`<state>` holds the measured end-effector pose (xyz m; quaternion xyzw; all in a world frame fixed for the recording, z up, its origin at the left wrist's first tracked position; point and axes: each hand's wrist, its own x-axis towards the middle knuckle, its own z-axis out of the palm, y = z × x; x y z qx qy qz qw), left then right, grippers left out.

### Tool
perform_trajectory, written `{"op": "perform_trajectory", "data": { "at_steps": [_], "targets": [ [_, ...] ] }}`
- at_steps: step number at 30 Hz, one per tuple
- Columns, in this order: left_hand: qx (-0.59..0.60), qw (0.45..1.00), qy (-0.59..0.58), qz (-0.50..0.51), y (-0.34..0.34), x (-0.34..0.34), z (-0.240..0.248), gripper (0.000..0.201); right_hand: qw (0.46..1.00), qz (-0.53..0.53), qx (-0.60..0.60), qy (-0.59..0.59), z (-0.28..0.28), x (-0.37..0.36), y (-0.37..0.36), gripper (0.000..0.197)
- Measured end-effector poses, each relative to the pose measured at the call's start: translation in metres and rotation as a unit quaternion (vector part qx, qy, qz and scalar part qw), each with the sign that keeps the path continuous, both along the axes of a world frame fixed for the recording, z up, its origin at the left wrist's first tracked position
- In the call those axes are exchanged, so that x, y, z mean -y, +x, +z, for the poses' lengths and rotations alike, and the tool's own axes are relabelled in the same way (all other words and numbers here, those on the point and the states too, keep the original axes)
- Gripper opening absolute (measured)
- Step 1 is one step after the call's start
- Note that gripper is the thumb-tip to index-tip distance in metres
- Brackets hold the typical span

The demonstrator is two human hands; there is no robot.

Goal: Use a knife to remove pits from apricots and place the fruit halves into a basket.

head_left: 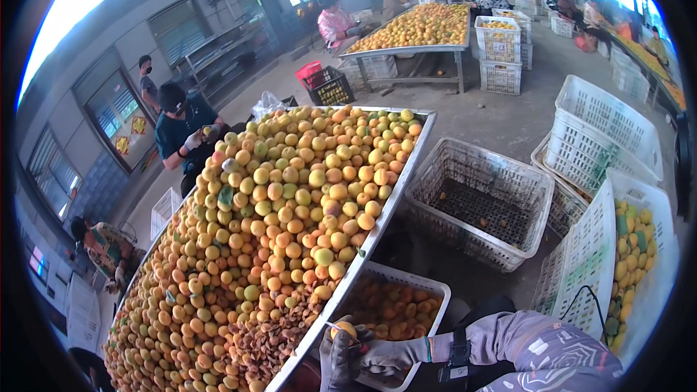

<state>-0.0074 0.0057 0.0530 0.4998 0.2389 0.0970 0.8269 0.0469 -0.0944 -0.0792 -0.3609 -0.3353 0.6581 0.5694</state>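
My left hand (336, 363), in a grey work glove, is closed round a yellow-orange apricot (344, 329) at the near edge of the heaped table. Close against it, my gloved right hand (392, 356) grips a small knife (363, 349); a bit of red handle shows, and a thin pale strip like its blade lies by the fruit. Below both hands a white crate (440, 297) holds orange apricot pieces. To the left, whole apricots (290, 196) cover the metal-edged table (392, 214), with a patch of brown pits (272, 337) near its front edge.
A dirty white crate (534, 239) with a few scraps stands right of the table. Stacked white crates (610, 131) and a crate of yellow fruit (664, 247) are further right. A co-worker (185, 127) works across the table; another fruit table (435, 49) stands behind.
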Motion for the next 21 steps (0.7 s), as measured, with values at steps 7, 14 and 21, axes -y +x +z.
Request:
{"op": "perform_trajectory", "data": {
  "at_steps": [7, 14, 21],
  "targets": [
    [-0.058, 0.946, 0.196, 0.252, 0.009, 0.023, 0.011, 0.025, 0.939, -0.302, 0.019, -0.166, 0.088, 0.007, 0.026, 0.026],
    [0.087, 0.718, 0.690, 0.032, -0.001, 0.005, -0.022, 0.057, 0.894, -0.435, -0.109, -0.028, 0.080, -0.014, 0.033, 0.023],
    [0.041, 0.616, 0.785, 0.038, 0.000, 0.003, -0.022, 0.055, 0.905, -0.388, -0.156, -0.081, 0.097, -0.003, 0.034, 0.014]
  ]
}}
